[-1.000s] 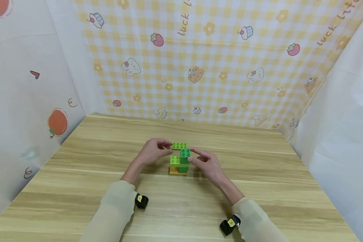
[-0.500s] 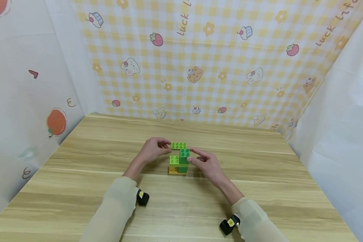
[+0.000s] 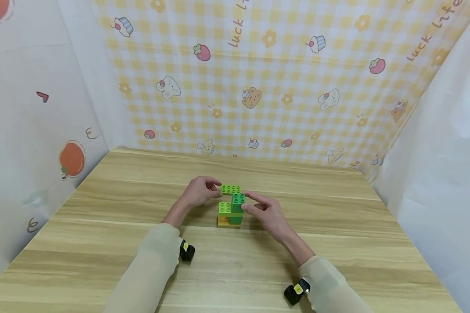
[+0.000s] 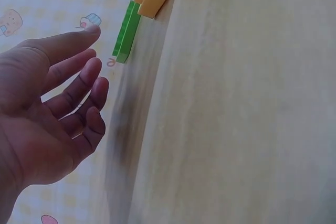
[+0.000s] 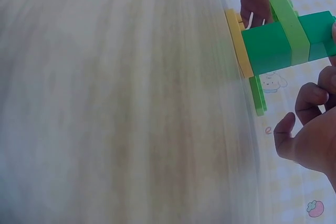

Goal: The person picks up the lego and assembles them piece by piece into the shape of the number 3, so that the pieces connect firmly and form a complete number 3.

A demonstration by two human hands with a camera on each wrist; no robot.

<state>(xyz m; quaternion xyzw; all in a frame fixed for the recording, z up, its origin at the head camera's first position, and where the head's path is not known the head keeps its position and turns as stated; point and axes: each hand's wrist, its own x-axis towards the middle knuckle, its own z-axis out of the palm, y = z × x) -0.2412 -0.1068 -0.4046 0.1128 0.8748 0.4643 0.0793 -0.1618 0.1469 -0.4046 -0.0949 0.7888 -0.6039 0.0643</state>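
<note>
A small tower of toy building blocks stands mid-table: a yellow-orange base plate (image 5: 240, 45), a green block (image 3: 236, 219), a lime block (image 3: 225, 208) across it and a dark green block (image 3: 238, 200) on top. My right hand (image 3: 269, 216) holds the top block between thumb and index finger at its right side. In the right wrist view its other fingers curl beside the tower. Behind the tower lies a flat lime brick (image 3: 230, 189). My left hand (image 3: 200, 191) is at that brick's left end, fingers loosely bent, with nothing in its grasp in the left wrist view.
The wooden table (image 3: 113, 208) extends around the blocks. A yellow checked cloth (image 3: 227, 87) hangs at the table's back edge, with pale cloths on both sides. A small black camera (image 3: 187, 251) sits at the left wrist, another black camera (image 3: 293, 294) at the right.
My left forearm has shifted slightly forward and right, its hand staying by the flat lime brick. The right hand keeps its place at the top block. The head view has tilted a little.
</note>
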